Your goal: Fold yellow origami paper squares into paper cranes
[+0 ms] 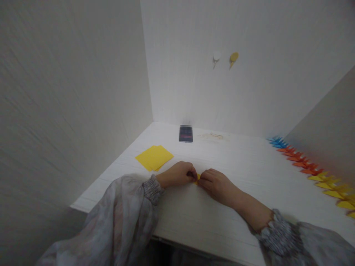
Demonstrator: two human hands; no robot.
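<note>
Between my two hands, low over the white table [222, 225], is a small piece of folded yellow paper [198, 178], mostly hidden by the fingers. My left hand [181, 173] pinches its left side with thumb and fingertips. From the right, my right hand [217, 183] has its fingertips closed on the other side of the same paper. Behind my left wrist lie yellow square paper sheets [154, 157], overlapping one another.
Along the table's right side runs a row of folded paper cranes, blue [278, 142], red [301, 159] and yellow [335, 190]. A small dark blurred object [185, 133] sits near the back wall. White [216, 57] and yellow hooks [234, 57] are on that wall.
</note>
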